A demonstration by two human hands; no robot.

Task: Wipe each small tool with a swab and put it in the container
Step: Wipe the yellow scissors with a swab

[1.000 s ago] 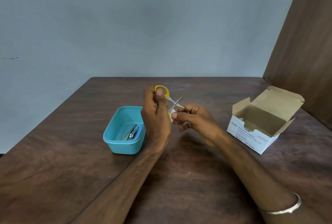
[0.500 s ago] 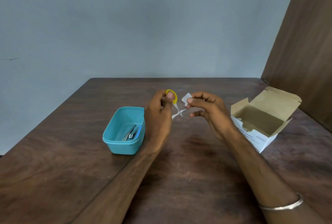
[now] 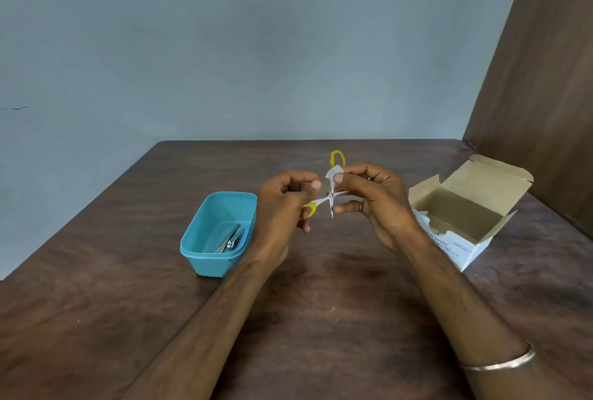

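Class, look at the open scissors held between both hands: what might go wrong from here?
1. The scissors are spread open, one tip pointing down beside the right hand's fingers; a slip might nick them.
2. The left hand holds just one yellow handle, so the scissors may swing or drop onto the table.
3. The small swab is only pinched and could slip free.

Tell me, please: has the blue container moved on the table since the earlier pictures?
No. The blue container sits at the same place on the table, left of the swab box, as before.
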